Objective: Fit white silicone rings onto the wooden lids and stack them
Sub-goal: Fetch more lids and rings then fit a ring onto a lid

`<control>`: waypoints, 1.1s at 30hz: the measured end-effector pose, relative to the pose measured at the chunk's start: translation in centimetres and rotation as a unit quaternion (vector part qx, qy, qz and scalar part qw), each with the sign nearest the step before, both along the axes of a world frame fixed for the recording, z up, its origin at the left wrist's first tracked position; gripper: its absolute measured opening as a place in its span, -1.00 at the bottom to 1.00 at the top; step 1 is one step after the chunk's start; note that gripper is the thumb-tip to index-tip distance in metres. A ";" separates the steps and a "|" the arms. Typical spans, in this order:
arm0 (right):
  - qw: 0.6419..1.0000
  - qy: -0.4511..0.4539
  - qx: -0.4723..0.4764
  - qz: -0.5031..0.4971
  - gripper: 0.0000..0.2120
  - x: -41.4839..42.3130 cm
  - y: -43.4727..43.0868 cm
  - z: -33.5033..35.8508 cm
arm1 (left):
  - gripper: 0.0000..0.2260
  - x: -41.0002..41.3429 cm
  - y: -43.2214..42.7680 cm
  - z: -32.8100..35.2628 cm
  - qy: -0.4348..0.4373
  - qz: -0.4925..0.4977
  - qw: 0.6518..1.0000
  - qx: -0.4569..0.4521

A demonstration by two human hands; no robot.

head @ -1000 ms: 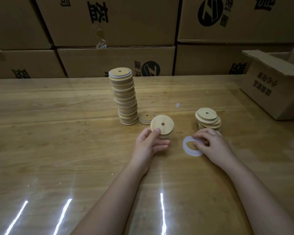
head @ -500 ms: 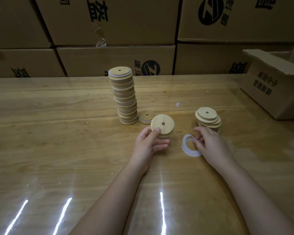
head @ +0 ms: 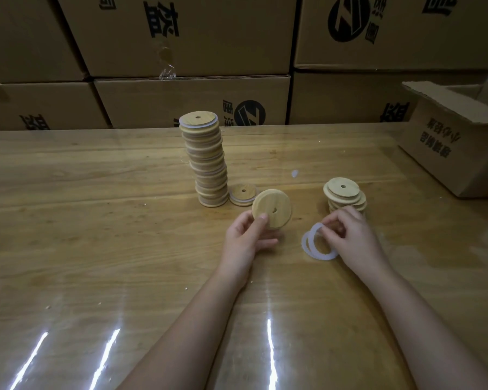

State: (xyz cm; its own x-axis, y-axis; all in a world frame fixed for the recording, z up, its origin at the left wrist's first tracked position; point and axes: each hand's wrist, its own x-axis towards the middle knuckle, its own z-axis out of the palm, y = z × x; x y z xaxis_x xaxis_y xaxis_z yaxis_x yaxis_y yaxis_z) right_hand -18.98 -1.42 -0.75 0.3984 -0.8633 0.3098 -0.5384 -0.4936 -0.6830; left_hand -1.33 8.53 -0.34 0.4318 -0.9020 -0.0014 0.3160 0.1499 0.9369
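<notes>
Wooden lid, tilted, pinched in left hand; right hand pinches white ring, apparently above second ring.

I note one bare lid, pale wood with a centre hole, tilted in my left hand. Two white rings overlap just right of it, and my right hand pinches the upper one. Tall stack of ringed lids behind, with a ringed lid at its foot. Short stack of bare lids to the right.

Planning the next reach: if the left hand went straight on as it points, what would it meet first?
Likely nothing: the left hand, holding a wooden lid, aims at bare table between the ringed lid and the short lid stack. Depth is unclear; the ringed lid could be clipped.
</notes>
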 end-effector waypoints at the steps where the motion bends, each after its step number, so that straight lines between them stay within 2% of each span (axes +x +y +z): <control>1: 1.000 0.002 0.003 0.017 -0.95 0.1 0.1 0.1 | -0.91 0.0 0.0 0.0 -0.006 0.012 1.000 -0.005; 7: 0.993 -0.018 0.062 0.099 -0.84 1.2 1.9 0.4 | -0.91 -0.1 -0.1 0.1 0.015 0.024 1.000 -0.002; 10: 0.991 0.007 0.078 0.112 -0.81 1.7 2.5 0.2 | -0.95 -0.2 -0.2 -0.1 -0.021 0.021 1.000 0.000; 12: 0.987 0.000 0.100 0.123 -0.78 1.8 2.7 0.3 | -0.90 -0.3 -0.2 -0.3 -0.042 0.023 0.999 -0.002; 15: 0.975 -0.060 0.167 0.134 -0.78 1.7 2.7 0.6 | -0.82 -0.3 -0.2 -0.4 -0.051 0.015 0.999 -0.007; 20: 0.951 -0.166 0.227 0.129 -0.89 1.4 2.6 1.1 | -0.83 -0.4 0.0 -0.3 -0.119 0.020 0.993 -0.010; 26: 0.971 -0.156 0.130 0.123 -0.90 1.4 2.6 1.3 | -0.75 -0.5 0.1 -0.5 -0.238 0.023 0.971 0.008; 29: 0.966 -0.176 0.151 0.116 -0.87 1.2 2.4 1.3 | -0.71 -0.6 0.1 -0.8 -0.312 0.033 0.949 0.013; 33: 0.961 -0.201 0.157 0.108 -0.92 1.2 2.3 1.2 | -0.69 -0.6 0.1 -0.6 -0.286 0.027 0.957 0.044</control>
